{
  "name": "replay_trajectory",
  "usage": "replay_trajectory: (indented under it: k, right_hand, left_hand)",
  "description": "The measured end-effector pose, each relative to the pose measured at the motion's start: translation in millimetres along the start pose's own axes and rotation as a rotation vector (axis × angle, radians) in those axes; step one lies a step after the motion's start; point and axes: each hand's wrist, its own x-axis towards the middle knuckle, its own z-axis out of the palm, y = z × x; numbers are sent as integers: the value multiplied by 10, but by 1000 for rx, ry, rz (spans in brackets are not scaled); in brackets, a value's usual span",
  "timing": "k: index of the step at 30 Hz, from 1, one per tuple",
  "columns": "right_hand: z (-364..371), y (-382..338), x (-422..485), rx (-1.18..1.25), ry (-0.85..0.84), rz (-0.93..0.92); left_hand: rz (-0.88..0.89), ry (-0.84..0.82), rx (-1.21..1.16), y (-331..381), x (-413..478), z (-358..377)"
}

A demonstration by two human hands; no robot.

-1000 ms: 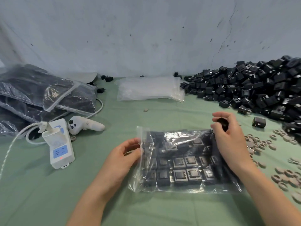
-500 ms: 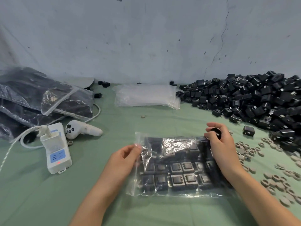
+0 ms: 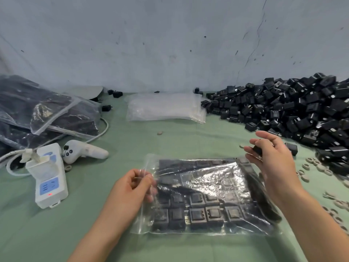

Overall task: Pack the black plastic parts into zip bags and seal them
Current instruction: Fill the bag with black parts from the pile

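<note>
Fingers [image 3: 140, 183] of the left hand [image 3: 128, 190] pinch the zip bag [image 3: 211, 178] at its mouth, blurred behind the film; the right hand [image 3: 273, 161] grasps one black part [image 3: 257, 150], mostly hidden. The bag lies on the desk [image 3: 113, 242]; the loose pile [image 3: 302, 110] is cut off at the right

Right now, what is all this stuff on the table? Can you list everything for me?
zip bag: one, clear, front centre, black parts in rows inside
loose black plastic parts: a large heap, black, right rear
empty bags: one stack, clear, centre rear
filled bags: several, clear over black, left rear
power strip: one, white and blue, left
controller: one, white, beside the power strip
rings: many, grey, right edge
table cover: one, green, under everything
left hand: pinches the zip bag's left edge
right hand: holds one black part by the zip bag's far right corner
</note>
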Motion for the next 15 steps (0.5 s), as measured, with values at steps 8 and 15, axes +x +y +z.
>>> replay_trajectory:
  k: [8,15]
  right_hand:
    - [-35,-14,-102,-72,-5,-5]
    - [-85,6,-236,-484,-175,-298]
  left_hand:
    - [-62,-104,-70,8,12,18]
    - [-76,-122,-75,24,-13,11]
